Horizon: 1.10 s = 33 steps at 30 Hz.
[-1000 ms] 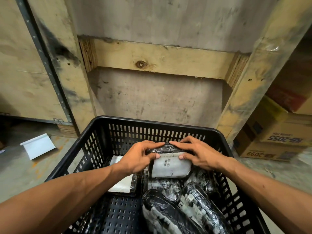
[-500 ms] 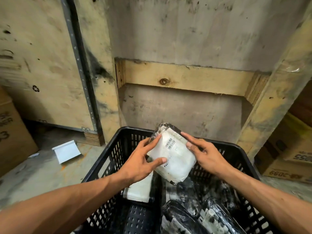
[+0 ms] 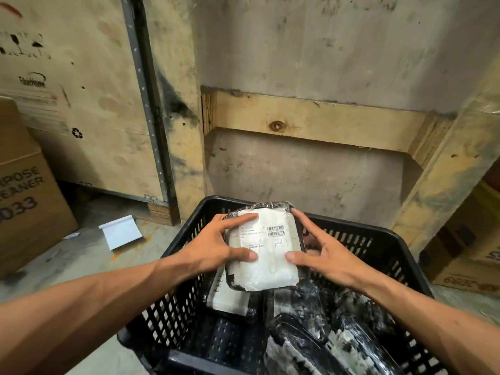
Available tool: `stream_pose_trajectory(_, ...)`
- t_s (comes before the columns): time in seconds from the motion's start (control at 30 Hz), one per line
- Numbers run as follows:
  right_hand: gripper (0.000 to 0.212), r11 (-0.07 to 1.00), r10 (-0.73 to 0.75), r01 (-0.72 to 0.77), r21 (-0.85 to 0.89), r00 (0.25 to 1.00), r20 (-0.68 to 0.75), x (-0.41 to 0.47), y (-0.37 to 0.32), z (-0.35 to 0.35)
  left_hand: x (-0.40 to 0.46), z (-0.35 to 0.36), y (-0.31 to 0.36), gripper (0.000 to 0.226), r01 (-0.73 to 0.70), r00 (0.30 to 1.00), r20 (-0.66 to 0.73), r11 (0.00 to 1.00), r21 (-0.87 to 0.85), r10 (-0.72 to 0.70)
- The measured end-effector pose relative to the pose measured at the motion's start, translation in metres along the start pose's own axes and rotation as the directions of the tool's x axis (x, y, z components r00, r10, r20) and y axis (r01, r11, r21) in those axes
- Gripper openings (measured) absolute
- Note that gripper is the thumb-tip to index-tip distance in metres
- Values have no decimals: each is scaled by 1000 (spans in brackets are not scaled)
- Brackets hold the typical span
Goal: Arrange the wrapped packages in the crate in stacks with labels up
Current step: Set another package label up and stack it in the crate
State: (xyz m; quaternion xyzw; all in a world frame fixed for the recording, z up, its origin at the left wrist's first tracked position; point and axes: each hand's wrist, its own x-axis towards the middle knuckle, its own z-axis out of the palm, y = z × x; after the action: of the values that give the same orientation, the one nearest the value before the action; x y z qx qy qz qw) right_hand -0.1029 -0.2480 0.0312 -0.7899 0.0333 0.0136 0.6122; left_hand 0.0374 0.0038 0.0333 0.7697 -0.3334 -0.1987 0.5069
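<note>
Both hands held one wrapped package point(image 3: 263, 249) above the far-left part of the black crate point(image 3: 378, 235). Left hand point(image 3: 216, 246) clasped its left edge, thumb on the near face, fingers spread over the far corner. Right hand point(image 3: 323, 255) clasped its right edge, thumb pressed on the label. Package was tilted, white label point(image 3: 274, 234) with barcode facing up toward the camera.

Directly below it, a second white-labelled package point(image 3: 228, 296) lay in the crate's left half, against the left wall. Several packages in black-and-clear wrap point(image 3: 324, 339) lay jumbled in the right and near part of the crate; label sides could not be made out, possibly face down. Bare perforated crate floor showed at near left.

Crate stood on the concrete floor point(image 3: 89, 255) in front of a plywood shipping case point(image 3: 311, 77). A white card point(image 3: 121, 231) lay on the floor to the left, beside a cardboard box point(image 3: 24, 190). More cardboard boxes point(image 3: 470, 253) stood at right.
</note>
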Motion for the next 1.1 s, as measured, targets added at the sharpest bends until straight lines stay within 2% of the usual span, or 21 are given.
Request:
stream_pose_trajectory(0.07,96,1000,-14,14,2,999,31,3,5,6,0,-4,-3,79,25,998,57,1000,18,-26)
stream_pose_trajectory(0.17,89,1000,-2,2,6,999,39,7,11,20,-3,-4,-9,77,72,993,88,996,50,-77)
stream_pose_trajectory(0.27,76,997,72,-72,-29,997,2,7,16,34,-5,1,-19,70,148,989,23,981,-122,-146)
stream_pose_trajectory(0.33,65,990,122,-125,-69,992,-39,9,21,44,-6,5,-28,69,217,975,-5,961,-172,-221)
stream_pose_trajectory(0.5,62,966,249,-250,-69,968,-26,21,42,65,-5,7,-46,79,384,923,24,921,-60,-383)
stream_pose_trajectory(0.7,65,930,350,-352,-105,936,-38,44,67,78,2,11,-66,93,471,882,30,882,25,-471)
stream_pose_trajectory(0.87,67,909,375,-383,-162,923,-82,59,85,95,10,20,-84,91,485,874,13,874,26,-486)
stream_pose_trajectory(0.97,67,904,342,-358,-234,934,-108,66,91,105,17,23,-90,86,472,881,-21,878,80,-472)
stream_pose_trajectory(1.1,68,896,347,-368,-248,930,-124,69,97,115,21,27,-101,80,486,872,1,868,103,-489)
